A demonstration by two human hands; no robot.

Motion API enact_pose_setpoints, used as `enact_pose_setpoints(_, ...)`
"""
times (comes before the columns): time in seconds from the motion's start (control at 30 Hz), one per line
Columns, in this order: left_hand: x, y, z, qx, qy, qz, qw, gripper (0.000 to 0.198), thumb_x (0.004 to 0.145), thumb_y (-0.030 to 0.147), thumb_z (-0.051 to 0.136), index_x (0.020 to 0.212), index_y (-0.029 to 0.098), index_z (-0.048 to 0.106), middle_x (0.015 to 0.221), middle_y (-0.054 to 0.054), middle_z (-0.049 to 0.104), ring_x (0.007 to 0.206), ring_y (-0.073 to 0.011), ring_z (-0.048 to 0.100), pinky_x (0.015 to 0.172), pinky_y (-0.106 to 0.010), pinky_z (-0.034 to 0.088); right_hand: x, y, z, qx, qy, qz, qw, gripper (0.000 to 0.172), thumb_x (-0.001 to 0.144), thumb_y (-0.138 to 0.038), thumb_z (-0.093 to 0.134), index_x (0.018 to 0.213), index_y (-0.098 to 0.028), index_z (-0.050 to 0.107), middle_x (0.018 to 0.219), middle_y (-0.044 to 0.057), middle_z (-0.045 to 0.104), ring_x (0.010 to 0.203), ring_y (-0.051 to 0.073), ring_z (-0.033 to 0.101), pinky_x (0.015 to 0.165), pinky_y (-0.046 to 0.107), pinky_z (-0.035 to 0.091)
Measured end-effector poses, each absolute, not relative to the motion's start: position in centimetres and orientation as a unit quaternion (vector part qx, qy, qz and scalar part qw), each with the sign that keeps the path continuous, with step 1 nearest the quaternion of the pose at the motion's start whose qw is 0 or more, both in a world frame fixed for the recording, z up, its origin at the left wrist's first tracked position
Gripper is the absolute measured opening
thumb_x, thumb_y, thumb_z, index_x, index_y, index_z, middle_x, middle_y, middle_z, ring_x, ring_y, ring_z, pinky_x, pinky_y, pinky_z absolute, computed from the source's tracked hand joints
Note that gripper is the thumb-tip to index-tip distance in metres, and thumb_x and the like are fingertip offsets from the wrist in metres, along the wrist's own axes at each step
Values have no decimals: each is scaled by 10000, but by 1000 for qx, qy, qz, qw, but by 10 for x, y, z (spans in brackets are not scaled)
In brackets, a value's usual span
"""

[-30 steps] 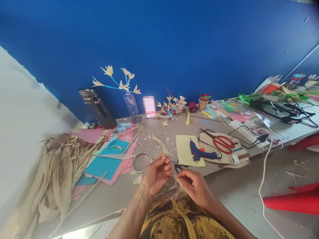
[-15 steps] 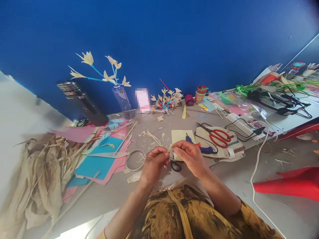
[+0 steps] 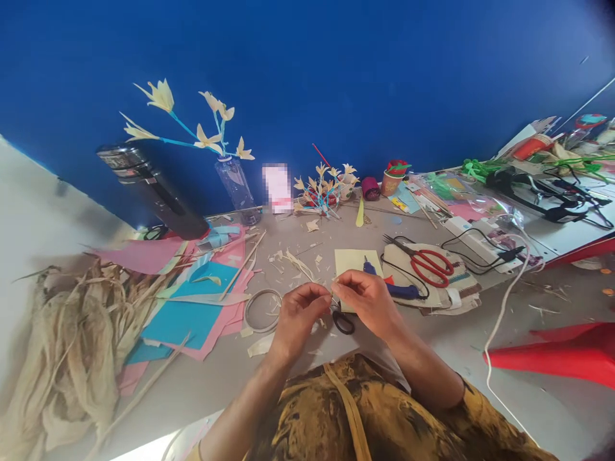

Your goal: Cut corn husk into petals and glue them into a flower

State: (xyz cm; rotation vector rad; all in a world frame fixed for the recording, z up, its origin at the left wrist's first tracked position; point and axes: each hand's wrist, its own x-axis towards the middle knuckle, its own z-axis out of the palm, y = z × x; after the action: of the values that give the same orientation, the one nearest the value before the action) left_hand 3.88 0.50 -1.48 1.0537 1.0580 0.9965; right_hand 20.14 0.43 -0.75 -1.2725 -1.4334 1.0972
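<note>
A husk strip (image 3: 332,282) – thin, pale and mostly hidden by the fingertips – sits between both hands in the head view, just above the near edge of the table (image 3: 269,384). The left hand (image 3: 298,314) and right hand (image 3: 366,298) each pinch it in a narrow grip, fingertips nearly touching. Black scissors (image 3: 344,321) lie just beneath them. A yellow card (image 3: 350,259) and a blue glue gun (image 3: 401,291) lie just beyond the right hand, with red scissors (image 3: 431,263) farther right. A wire ring (image 3: 262,310) lies beside the left hand, near blue paper (image 3: 180,318).
</note>
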Motion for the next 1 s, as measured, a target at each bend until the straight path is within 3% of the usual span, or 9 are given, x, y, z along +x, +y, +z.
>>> enact_pose_setpoints(0.2, 22, 13, -9, 410, 452, 448, 653, 207, 749, 337, 750, 709, 166, 642, 594, 15, 597, 558, -98, 505, 570, -216, 400, 206, -2, -11, -540, -567, 426, 452, 238, 865, -406, 633, 859, -173, 686, 754, 14, 643, 653, 142, 521, 586, 240, 406)
enact_pose_setpoints(0.33, -6, 23, 4, 339, 433, 510, 662, 256, 702, 337, 819, 716, 170, 625, 633, 24, 597, 570, -84, 510, 568, -195, 421, 216, -15, -23, -562, -570, 431, 417, 317, 900, -447, 583, 749, -176, 645, 674, -2, 580, 630, 140, 507, 578, 245, 387)
enact_pose_setpoints(0.6, -24, 37, 18, 307, 413, 494, 701, 286, 627, 287, 887, 753, 155, 667, 667, 2, 607, 571, -95, 536, 535, -201, 441, 216, -31, -43, -565, -564, 442, 409, 503, 988, -581, 394, 729, -190, 575, 581, -19, 502, 562, 135, 490, 568, 250, 386)
enact_pose_setpoints(0.77, -21, 42, 6, 279, 396, 480, 731, 226, 685, 260, 846, 739, 171, 646, 720, -9, 627, 589, -106, 544, 524, -211, 437, 209, -24, -45, -574, -605, 408, 372, 451, 999, -469, 445, 670, -180, 551, 608, 2, 577, 582, 132, 520, 573, 240, 390)
enact_pose_setpoints(1.0, -27, 46, 2, 259, 400, 503, 721, 234, 677, 239, 846, 698, 164, 625, 719, 2, 596, 575, -89, 498, 520, -210, 430, 219, -21, -29, -592, -652, 350, 319, 395, 985, -402, 460, 667, -181, 540, 630, -1, 570, 601, 132, 505, 583, 250, 361)
